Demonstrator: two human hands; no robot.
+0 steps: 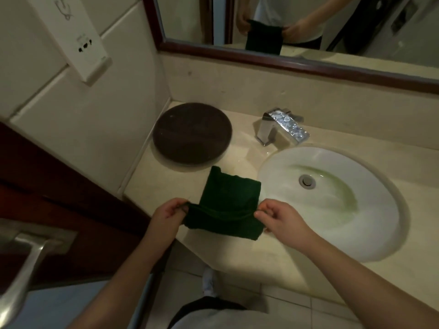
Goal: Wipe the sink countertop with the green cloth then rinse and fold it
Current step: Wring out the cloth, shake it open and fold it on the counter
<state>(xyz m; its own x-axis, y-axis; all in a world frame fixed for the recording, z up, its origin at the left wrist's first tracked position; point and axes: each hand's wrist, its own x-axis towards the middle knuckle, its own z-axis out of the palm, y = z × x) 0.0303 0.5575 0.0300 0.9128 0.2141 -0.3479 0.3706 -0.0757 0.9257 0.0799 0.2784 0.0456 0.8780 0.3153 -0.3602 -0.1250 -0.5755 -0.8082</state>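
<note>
The green cloth [229, 200] hung stretched between the person's two hands over the front edge of the counter [237, 255], left of the sink basin [332, 200], its far end draped onto the counter toward the round dark tray [192, 133] in the back left corner. The left hand [169, 211] had its fingers [177, 208] pinched on the cloth's near left corner, and the right hand [278, 217] pinched the near right corner the same way, so the top edge ran taut between them. It looked to me like the folding step, with the cloth already doubled once. To do it well I would have kept both corners level, carried the held edge forward to meet the far edge squarely, and laid it flat on the counter before smoothing it, since a damp cloth tends to sag and skew. The tap [282, 125] stood behind the basin, not visibly running. The mirror [297, 24] above showed the same grip. A white wall unit [73, 36] on the left carried a symbol and small print, too blurred for me to read; I saw no brand anywhere.
</note>
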